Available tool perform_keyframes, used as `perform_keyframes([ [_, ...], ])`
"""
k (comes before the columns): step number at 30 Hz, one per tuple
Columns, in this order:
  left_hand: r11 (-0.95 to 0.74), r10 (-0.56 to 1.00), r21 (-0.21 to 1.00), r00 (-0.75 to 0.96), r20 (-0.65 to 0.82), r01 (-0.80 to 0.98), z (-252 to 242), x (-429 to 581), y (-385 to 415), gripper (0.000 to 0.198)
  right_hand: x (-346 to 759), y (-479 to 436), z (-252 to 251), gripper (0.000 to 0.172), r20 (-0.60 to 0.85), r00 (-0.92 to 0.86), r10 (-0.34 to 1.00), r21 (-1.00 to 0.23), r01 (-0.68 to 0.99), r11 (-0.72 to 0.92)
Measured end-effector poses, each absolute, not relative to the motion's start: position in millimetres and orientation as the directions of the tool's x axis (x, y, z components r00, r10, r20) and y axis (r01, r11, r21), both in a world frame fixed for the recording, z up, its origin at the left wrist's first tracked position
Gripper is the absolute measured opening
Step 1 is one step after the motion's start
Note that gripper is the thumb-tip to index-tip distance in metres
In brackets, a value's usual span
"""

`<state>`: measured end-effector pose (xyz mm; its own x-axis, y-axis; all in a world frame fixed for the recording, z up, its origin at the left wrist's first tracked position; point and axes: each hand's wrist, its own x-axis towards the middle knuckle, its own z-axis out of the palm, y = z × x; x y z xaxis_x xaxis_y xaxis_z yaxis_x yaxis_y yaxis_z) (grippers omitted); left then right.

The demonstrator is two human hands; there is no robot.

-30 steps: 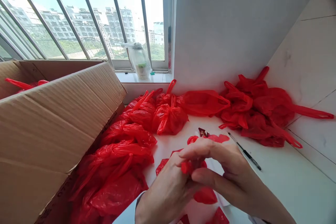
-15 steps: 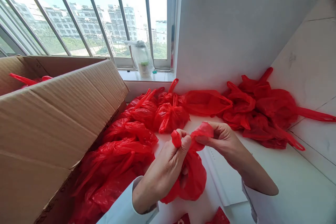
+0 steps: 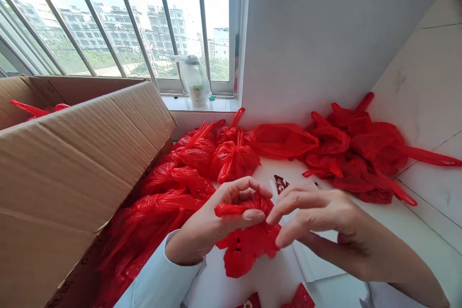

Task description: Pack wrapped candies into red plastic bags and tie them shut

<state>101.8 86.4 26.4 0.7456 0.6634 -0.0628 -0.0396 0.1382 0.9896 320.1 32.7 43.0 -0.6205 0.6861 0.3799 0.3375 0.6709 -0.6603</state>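
Observation:
My left hand (image 3: 212,224) pinches the twisted handles of a small red plastic bag (image 3: 245,245) that hangs just above the white counter (image 3: 393,250). My right hand (image 3: 317,214) is right beside it, its fingers curled and its fingertips touching the bag's top at the knot. Behind the hands a small dark red packet (image 3: 279,183) lies on the counter, next to a sheet of white paper (image 3: 317,260).
A large open cardboard box (image 3: 72,163) fills the left, with red bags inside. Several tied red bags (image 3: 202,163) lie heaped beside it, and loose empty red bags (image 3: 353,154) sit at the back right. A clear bag with a cup (image 3: 195,82) stands on the windowsill.
Both hands have dropped and come together over the bag's top. Half a second ago they held the two handles apart and raised; now the handles are wound together at the knot.

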Motion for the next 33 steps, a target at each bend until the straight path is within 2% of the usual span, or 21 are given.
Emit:
perform_keyframes([
  [2, -0.020, 0.636, 1.000, 0.771, 0.013, 0.000, 26.6, 102.3, 84.6, 0.025, 321.2, 41.7, 38.0, 0.025, 0.451, -0.437, 0.779, -0.772, 0.247, 0.586],
  [4, -0.153, 0.620, 0.986, 0.783, 0.045, 0.064, 25.4, 103.6, 81.0, 0.032, 314.9, 53.7, 27.5, 0.022, 0.415, -0.301, 0.859, -0.868, 0.151, 0.472],
  [8, -0.387, 0.654, 0.898, 0.749, 0.109, 0.208, 21.3, 104.5, 74.8, 0.038, 293.1, 73.1, 3.7, 0.035, 0.270, -0.434, 0.859, -0.933, 0.102, 0.345],
  [10, -0.535, 0.704, 0.775, 0.686, 0.186, 0.338, 18.7, 103.9, 74.9, 0.039, 286.8, 77.4, -3.7, 0.038, 0.243, -0.455, 0.857, -0.935, 0.125, 0.331],
  [13, -0.679, 0.724, 0.508, 0.599, 0.342, 0.530, 13.4, 104.2, 78.2, 0.039, 286.4, 79.4, -9.8, 0.036, 0.211, -0.387, 0.898, -0.939, 0.176, 0.297],
  [16, -0.725, 0.679, 0.298, 0.574, 0.457, 0.621, 7.0, 106.2, 81.8, 0.034, 289.1, 81.3, -15.2, 0.034, 0.138, -0.420, 0.897, -0.980, 0.074, 0.185],
  [18, -0.735, 0.648, 0.230, 0.560, 0.517, 0.638, 4.3, 107.0, 83.3, 0.027, 289.8, 83.5, -19.4, 0.039, 0.081, -0.501, 0.862, -0.996, -0.023, 0.080],
  [20, -0.753, 0.622, 0.227, 0.554, 0.553, 0.618, 4.4, 106.1, 84.3, 0.021, 290.0, 85.7, -22.1, 0.043, 0.074, -0.532, 0.843, -0.996, -0.074, 0.041],
  [22, -0.773, 0.612, 0.267, 0.563, 0.556, 0.576, 7.3, 103.0, 86.1, 0.018, 289.8, 86.5, -21.9, 0.040, 0.114, -0.480, 0.870, -0.993, -0.057, 0.099],
  [25, -0.794, 0.605, 0.317, 0.626, 0.492, 0.518, 13.3, 95.4, 91.7, 0.021, 288.2, 84.5, -16.3, 0.025, 0.199, -0.332, 0.922, -0.959, 0.128, 0.253],
  [29, -0.816, 0.577, 0.339, 0.683, 0.447, 0.467, 14.6, 89.7, 98.7, 0.016, 281.9, 80.0, -8.7, 0.017, 0.394, -0.200, 0.897, -0.803, 0.399, 0.442],
  [31, -0.814, 0.580, 0.369, 0.660, 0.477, 0.449, 11.7, 91.9, 98.9, 0.015, 278.4, 78.8, -7.7, 0.016, 0.453, -0.148, 0.879, -0.756, 0.459, 0.467],
  [33, -0.797, 0.602, 0.403, 0.634, 0.484, 0.450, 8.6, 95.8, 97.5, 0.015, 276.2, 78.3, -7.9, 0.016, 0.433, -0.135, 0.891, -0.783, 0.434, 0.446],
])
